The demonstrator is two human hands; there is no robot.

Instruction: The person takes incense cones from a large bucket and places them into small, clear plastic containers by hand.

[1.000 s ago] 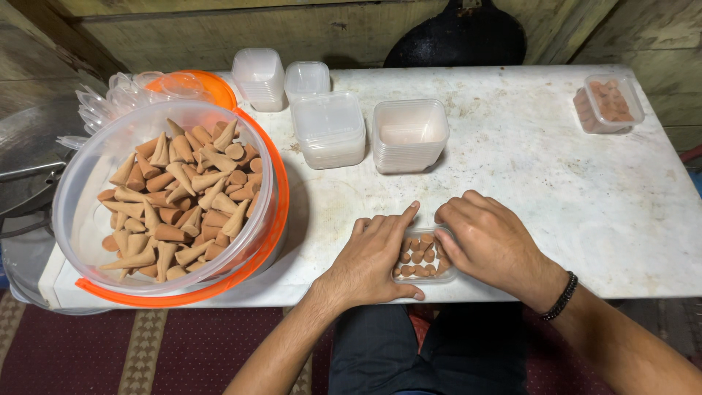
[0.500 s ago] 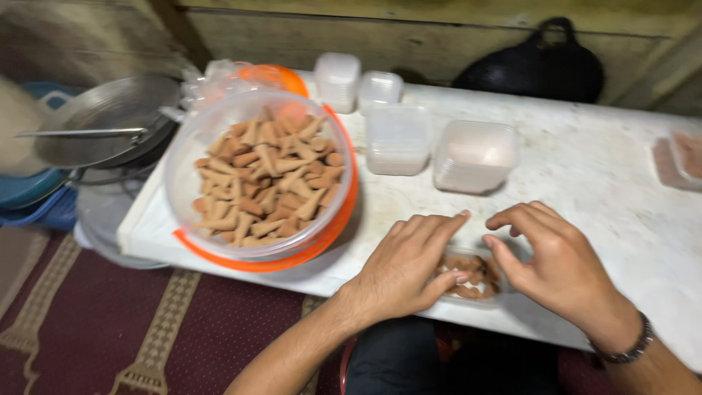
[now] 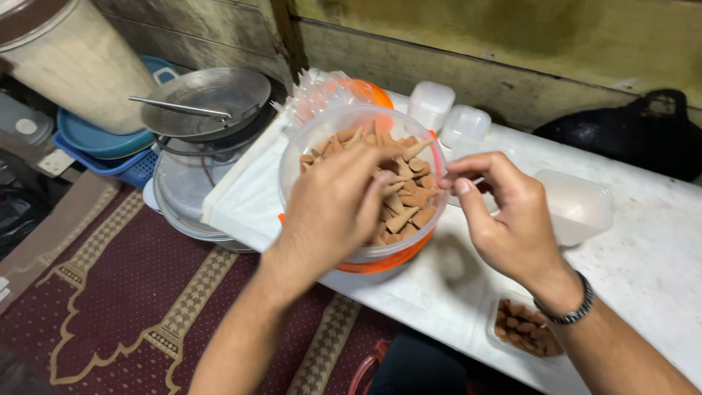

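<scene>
A large clear bowl (image 3: 307, 150) full of tan cone-shaped pieces (image 3: 409, 205) sits inside an orange-rimmed tub on the white table (image 3: 643, 271). My left hand (image 3: 333, 208) is over the bowl, back up, with its fingers stretched onto the cones; what lies under them is hidden. My right hand (image 3: 504, 216) hovers at the bowl's right rim, fingers curled and slightly apart, with nothing seen in them. A small clear tray (image 3: 523, 329) packed with cones rests at the table's near edge, below my right wrist.
Stacked clear containers (image 3: 581, 205) and lids (image 3: 431, 102) stand behind the bowl. A metal pan with a ladle (image 3: 208, 99), blue basins (image 3: 99, 143) and a big cream drum (image 3: 69, 62) sit to the left. A black bag (image 3: 643, 139) is at the back; a patterned rug (image 3: 110, 292) covers the floor.
Both hands have left the small tray and moved up to the big bowl. The view has swung left, so the tray now sits low on the right.
</scene>
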